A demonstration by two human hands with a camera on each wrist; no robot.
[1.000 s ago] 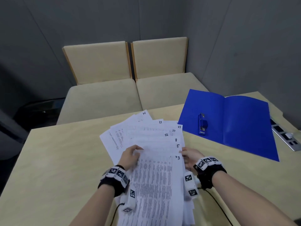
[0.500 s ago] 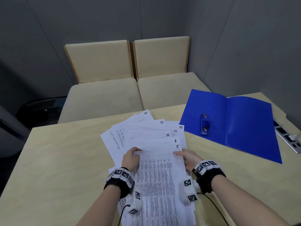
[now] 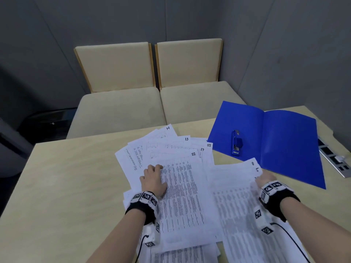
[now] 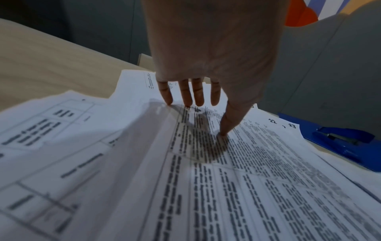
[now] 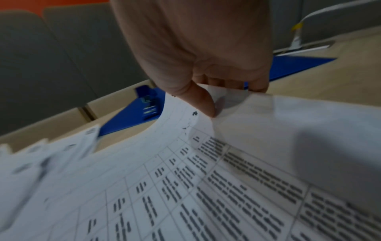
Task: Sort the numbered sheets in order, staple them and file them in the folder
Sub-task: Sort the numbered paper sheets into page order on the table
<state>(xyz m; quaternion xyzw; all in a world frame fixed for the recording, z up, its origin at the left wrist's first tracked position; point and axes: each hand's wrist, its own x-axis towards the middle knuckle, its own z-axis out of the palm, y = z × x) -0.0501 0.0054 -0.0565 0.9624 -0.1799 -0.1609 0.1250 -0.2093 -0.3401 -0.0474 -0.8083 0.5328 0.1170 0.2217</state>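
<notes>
A fan of white printed sheets with handwritten corner numbers (image 3: 171,154) lies on the pale wooden desk (image 3: 66,177). The left hand (image 3: 152,180), fingers straight, presses sheet 22 (image 3: 186,186). Right of the fan, the right hand (image 3: 265,179) pinches a few loose sheets (image 3: 237,196). Beyond them lies an open blue folder (image 3: 284,141) bearing a blue stapler (image 3: 236,142).

The right hand (image 5: 198,48) pinches the corner of printed sheets (image 5: 206,179) between thumb and fingers (image 5: 224,82), above the counter (image 5: 329,78) bearing a blue folder (image 5: 123,120).
</notes>
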